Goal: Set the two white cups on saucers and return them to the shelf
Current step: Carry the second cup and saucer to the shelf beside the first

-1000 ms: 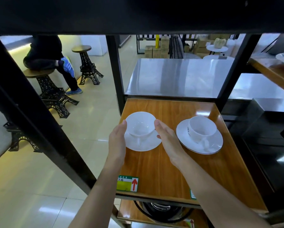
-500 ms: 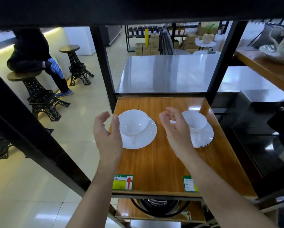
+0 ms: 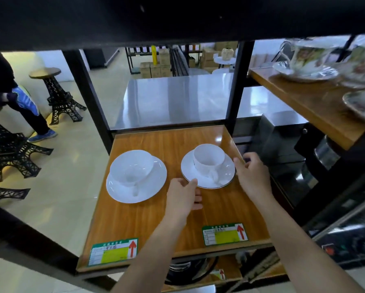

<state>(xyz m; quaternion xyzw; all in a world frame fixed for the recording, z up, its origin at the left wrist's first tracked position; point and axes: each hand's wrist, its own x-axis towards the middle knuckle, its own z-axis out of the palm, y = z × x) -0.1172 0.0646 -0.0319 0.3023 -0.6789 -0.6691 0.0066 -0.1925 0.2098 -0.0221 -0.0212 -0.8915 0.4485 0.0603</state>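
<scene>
Hands flank the right saucer (image 3: 207, 176) on the shelf (image 3: 173, 218): left hand (image 3: 182, 197) touches its near rim, right hand (image 3: 252, 175) hovers beside, fingers loosely open, apparently to square it; left cup (image 3: 132, 168) sits settled.

Both bare forearms are extended forward from the bottom edge of the view. The left hand (image 3: 182, 196) is held back-up, its fingers loosely curled and its thumb stretched forward. The right hand (image 3: 252, 176) is raised slightly higher and farther out, its fingers bent and a little spread. Nothing is gripped by either hand, and the two are kept well apart.
</scene>
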